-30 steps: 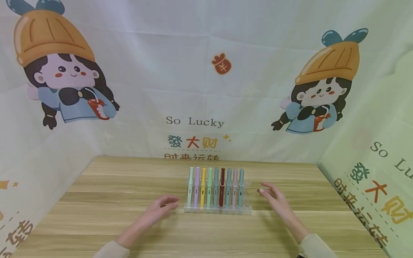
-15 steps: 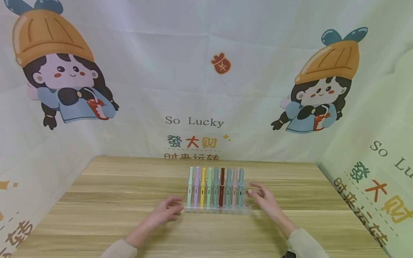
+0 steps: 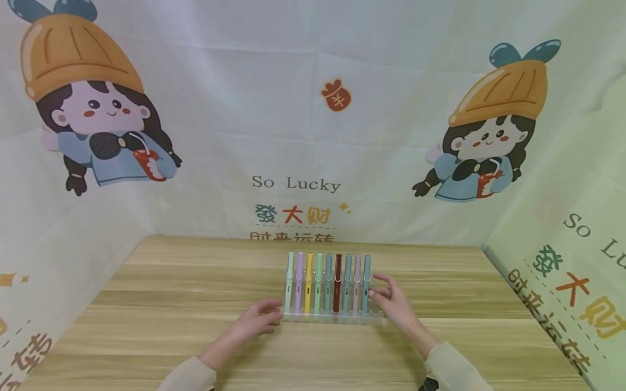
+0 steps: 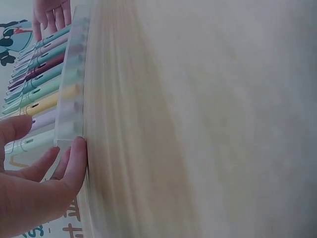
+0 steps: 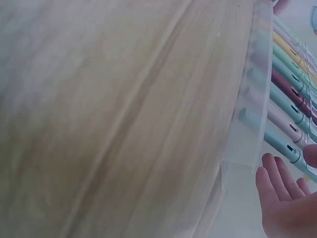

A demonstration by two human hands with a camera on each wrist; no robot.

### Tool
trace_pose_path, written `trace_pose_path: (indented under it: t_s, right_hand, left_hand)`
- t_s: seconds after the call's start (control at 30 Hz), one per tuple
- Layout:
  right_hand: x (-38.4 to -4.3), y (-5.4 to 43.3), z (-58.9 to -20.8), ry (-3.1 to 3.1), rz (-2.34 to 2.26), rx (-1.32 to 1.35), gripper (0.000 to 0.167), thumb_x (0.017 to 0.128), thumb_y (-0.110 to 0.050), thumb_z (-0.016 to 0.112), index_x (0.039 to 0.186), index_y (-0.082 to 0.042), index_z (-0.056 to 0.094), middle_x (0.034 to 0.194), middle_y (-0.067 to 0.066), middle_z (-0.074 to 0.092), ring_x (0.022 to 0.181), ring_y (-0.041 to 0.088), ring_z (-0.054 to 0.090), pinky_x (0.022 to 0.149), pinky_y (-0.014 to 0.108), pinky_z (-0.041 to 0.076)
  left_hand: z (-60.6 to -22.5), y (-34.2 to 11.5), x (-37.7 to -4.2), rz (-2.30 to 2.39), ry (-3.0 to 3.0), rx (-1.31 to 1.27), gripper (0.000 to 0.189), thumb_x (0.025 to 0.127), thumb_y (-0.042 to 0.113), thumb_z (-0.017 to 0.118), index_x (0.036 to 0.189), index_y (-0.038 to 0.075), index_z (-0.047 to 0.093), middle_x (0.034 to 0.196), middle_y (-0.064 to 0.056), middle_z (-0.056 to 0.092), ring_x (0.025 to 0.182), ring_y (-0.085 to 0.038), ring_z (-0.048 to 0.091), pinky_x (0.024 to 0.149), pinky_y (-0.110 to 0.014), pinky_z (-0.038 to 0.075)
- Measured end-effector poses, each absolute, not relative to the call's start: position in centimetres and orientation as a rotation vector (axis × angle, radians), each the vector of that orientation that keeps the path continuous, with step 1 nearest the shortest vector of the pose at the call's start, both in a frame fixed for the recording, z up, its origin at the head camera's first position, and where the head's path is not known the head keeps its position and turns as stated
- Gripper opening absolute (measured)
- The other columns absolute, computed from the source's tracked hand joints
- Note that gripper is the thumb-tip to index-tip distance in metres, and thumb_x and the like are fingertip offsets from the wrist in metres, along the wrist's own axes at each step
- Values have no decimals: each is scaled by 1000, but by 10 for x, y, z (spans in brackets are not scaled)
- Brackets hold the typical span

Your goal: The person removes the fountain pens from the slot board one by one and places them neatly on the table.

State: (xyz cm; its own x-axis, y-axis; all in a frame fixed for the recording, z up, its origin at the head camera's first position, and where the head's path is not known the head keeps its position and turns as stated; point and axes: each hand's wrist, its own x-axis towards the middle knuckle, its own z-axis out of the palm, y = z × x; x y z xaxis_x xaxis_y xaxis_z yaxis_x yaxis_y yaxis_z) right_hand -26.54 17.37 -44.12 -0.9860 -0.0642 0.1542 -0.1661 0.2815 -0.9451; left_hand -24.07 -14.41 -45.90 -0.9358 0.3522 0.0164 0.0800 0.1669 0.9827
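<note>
A clear plastic pen stand (image 3: 332,317) holds a row of several capped pens, leaning back with caps up. From a pale mint pen (image 3: 288,296) at the left end the row runs past yellow (image 3: 308,293) and dark red (image 3: 337,288) ones to a teal pen (image 3: 365,298) at the right. My left hand (image 3: 258,319) is at the stand's left end; in the left wrist view its fingertips (image 4: 78,146) meet the base corner, thumb apart. Beside the right end is my right hand (image 3: 393,298), its fingers (image 5: 267,186) fairly straight; contact there is unclear.
The stand is on a wood-grain table (image 3: 195,288), toward its far half. Behind and at both sides hangs a pale printed cloth (image 3: 381,179) with cartoon figures and lettering. Bare wood lies in front of the stand.
Both hands have moved inward, the left to the right and the right to the left, until they flank the stand's ends. The stand and pens look unmoved.
</note>
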Motion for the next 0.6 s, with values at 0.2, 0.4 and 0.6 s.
trace_pose_path:
  t_s: [0.2,0.4,0.6]
  right_hand:
    - [-266,171,-443,-2433,1831,228,45,83,5,53,126,1,37,101,25,57,89,34,57,78,41,47]
    - [-266,168,-444,-2430,1801,237,49,81,8,52,126,0,36,98,25,57,88,33,57,75,38,49]
    - [-267,167,-446,-2425,1787,246,50,80,11,50,127,-1,35,98,27,57,89,34,56,73,36,50]
  left_hand:
    - [-454,-139,-240,1814,2247,316,40,87,6,51,117,-18,39,100,-21,52,89,-33,55,75,-38,49]
    - [-459,-138,-244,1825,2248,255,36,83,-3,53,114,-17,42,95,-19,55,82,-29,57,71,-36,50]
    - [-460,-136,-245,1862,2243,197,35,80,-7,55,112,-15,45,93,-17,54,78,-25,58,70,-35,51]
